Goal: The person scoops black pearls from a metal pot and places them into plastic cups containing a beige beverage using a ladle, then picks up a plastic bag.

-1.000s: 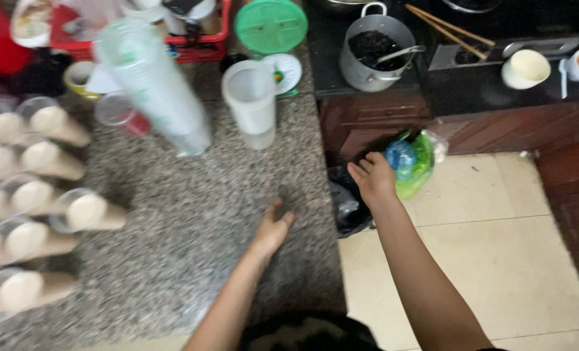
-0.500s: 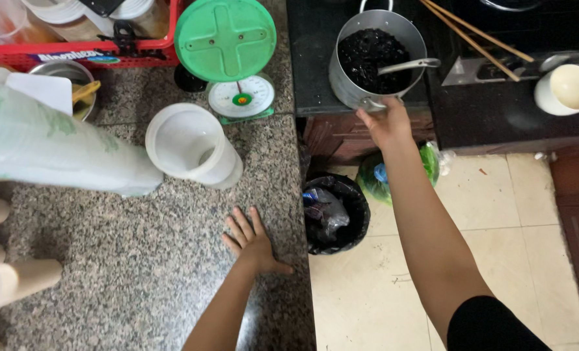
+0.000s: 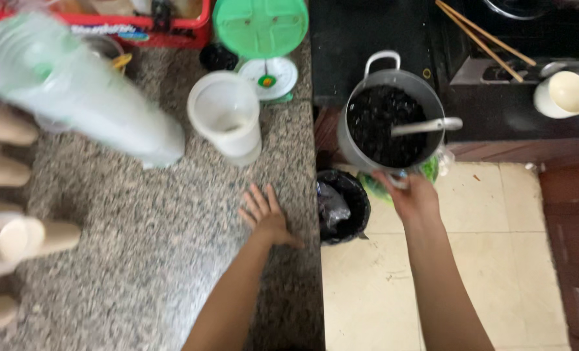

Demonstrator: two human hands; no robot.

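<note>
Here, our right hand (image 3: 412,198) curled on near loop handle of grey metal pot (image 3: 391,127) full of dark contents, ladle inside; pot held off tabletop edge, above black bin (image 3: 343,205). We judge it heavy, rigid, sloshy; second handle (image 3: 382,60) better shared. Left hand (image 3: 267,218) flat, fingers spread, empty, on speckled granite tabletop (image 3: 140,247). Red crate (image 3: 140,29) with white label strip, green-topped kitchen scale (image 3: 262,39), translucent sleeve of stacked plastic cups (image 3: 75,91) beyond.

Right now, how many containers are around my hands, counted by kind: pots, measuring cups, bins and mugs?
Metal pot, held at its near handle by the right hand: 1
Translucent measuring cup, beyond the left hand: 1
Black waste bin, on the floor between the hands: 1
Cream mug: 1
Total: 4
</note>
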